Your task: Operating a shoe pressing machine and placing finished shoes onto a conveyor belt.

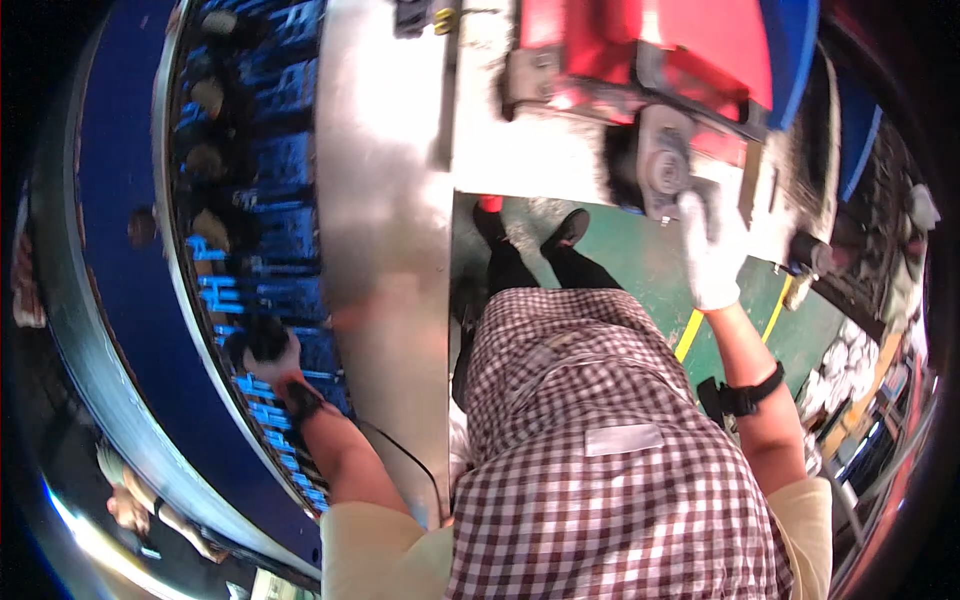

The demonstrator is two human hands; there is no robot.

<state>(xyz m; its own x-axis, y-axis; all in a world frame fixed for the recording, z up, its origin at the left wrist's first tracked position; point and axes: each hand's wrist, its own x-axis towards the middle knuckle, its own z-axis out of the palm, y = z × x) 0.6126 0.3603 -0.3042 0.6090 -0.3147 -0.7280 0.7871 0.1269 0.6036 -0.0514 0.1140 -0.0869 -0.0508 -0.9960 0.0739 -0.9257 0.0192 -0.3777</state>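
My left hand (274, 362), in a pale glove, reaches over the rows of blue upright pegs (285, 165) at the left. Its fingers curve around a dark, rounded part (266, 338), whose exact kind is too shadowed to make out. At the right, my white-gloved right hand (716, 250) is raised to the bench edge with its fingers apart. Its fingertips meet the lower corner of a grey metal part (665, 165) with a round boss in its middle. Motion blur softens this contact. Behind the part stands a red bin (690, 60).
A smooth metal ledge (385, 250) runs between me and the pegs, which carry several dark round parts. Another grey block (532, 76) sits against the bin on the pale bench (550, 165). A dark cable (410, 450) crosses the ledge. Another person (140, 500) is at the lower left.
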